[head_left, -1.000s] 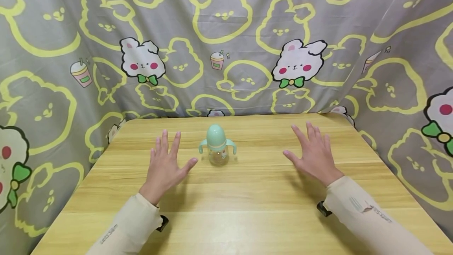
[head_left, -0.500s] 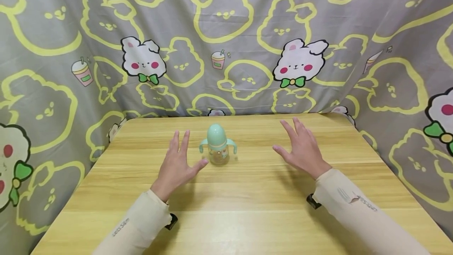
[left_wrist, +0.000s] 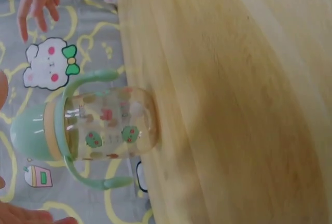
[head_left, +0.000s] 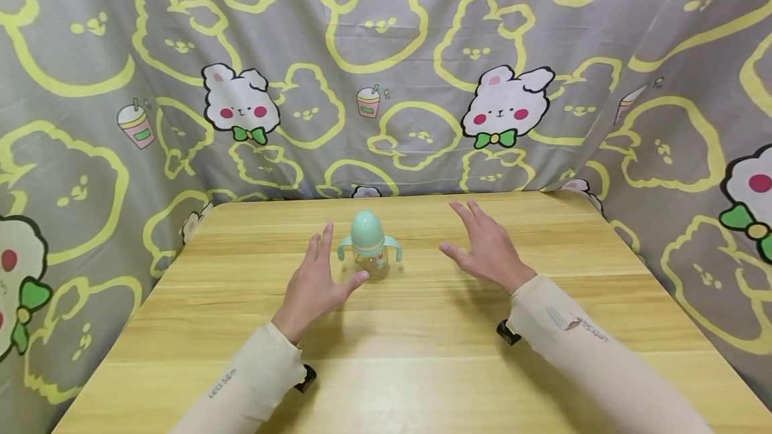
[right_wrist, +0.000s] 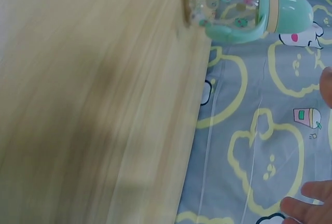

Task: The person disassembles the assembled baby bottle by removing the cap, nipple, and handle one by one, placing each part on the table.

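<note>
A baby bottle with a mint-green domed cap, two side handles and a clear printed body stands upright on the wooden table. My left hand is just left of and in front of it, fingers spread and thumb pointing toward its base; I see no grip on it. To the right, my right hand hovers above the table, apart from the bottle, fingers extended. The left wrist view shows the bottle close up, both handles visible. In the right wrist view the bottle is at the top.
The wooden table spreads out under both arms. A grey curtain with yellow outlines and cartoon rabbits hangs behind it and along both sides. A dark wrist device sits under the right sleeve, another under the left.
Both hands have moved inward toward the bottle, the left hand to the right and the right hand to the left. The bottle stays in its place.
</note>
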